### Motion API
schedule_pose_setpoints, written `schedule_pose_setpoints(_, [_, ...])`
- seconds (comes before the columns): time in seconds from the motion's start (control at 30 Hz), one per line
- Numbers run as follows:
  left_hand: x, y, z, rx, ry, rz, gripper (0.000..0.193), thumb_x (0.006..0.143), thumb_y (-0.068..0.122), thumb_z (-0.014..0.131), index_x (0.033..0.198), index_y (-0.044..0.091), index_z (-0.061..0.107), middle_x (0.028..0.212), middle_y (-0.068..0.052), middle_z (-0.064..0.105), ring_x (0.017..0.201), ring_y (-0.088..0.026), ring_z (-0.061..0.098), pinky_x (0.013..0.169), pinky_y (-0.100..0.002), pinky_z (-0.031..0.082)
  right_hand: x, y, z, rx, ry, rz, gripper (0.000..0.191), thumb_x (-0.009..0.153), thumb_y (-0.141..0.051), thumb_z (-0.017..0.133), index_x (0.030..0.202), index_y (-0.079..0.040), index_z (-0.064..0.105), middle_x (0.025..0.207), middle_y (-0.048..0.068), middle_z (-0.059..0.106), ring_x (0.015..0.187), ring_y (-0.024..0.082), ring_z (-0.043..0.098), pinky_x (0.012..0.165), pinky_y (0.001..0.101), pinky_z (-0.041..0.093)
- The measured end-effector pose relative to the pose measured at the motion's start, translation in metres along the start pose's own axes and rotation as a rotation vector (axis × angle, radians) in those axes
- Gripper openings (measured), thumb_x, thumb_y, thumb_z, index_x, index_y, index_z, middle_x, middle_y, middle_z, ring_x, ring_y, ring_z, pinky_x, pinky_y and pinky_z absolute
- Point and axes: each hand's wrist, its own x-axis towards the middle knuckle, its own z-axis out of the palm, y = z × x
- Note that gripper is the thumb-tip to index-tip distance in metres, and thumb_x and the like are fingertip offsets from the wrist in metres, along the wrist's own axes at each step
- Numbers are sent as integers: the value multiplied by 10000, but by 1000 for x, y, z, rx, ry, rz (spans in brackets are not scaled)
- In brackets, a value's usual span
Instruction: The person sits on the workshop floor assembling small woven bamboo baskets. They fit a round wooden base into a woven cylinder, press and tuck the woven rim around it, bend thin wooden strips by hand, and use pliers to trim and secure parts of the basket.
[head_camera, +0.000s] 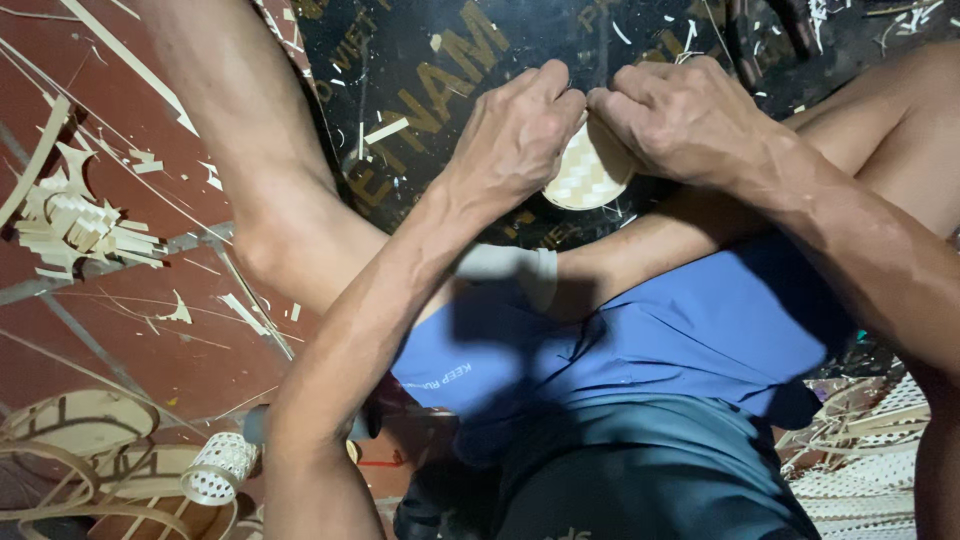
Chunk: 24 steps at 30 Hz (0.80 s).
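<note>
Both hands pinch the small woven bamboo disc (588, 172): left hand (520, 130) on its left edge, right hand (680, 115) above it.

You sit on a dark red tiled floor (120, 330) strewn with pale bamboo shavings (75, 225) to your left. Far ahead lies a black printed sheet (400, 90); coiled bamboo hoops (70, 460) rest near left, woven mesh panels (880, 470) near right.

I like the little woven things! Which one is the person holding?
The round flat woven disc, pinched between the left hand and right hand. The small woven cylinder lies alone on the floor, untouched.
</note>
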Motion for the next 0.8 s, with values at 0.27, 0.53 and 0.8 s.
schedule_pose_setpoints(0.27, [0,5,1,73,1,23,67,881,-3,635,888,16,571,909,-119,512,870,-297,613,698,-422,533,-4,2,7,-24,44,-19,242,885,-112,710,1097,-3,672,840,66,560,780,226,661,578,340,506])
schedule_pose_setpoints(0.53, [-2,7,1,66,56,85,93,891,13,664,918,18,575,910,-103,498,857,-268,594,686,-388,529,-3,1,13,-13,84,-48,243,876,-99,716,1089,6,663,840,67,540,770,223,642,565,341,486])
schedule_pose_setpoints(0.8, [-2,11,4,15,42,8,120,908,31,698,839,24,600,873,-110,546,798,-289,618,631,-412,509,-2,0,8,178,-43,64,294,851,-154,802,892,-45,532,847,78,556,759,277,628,575,413,458])
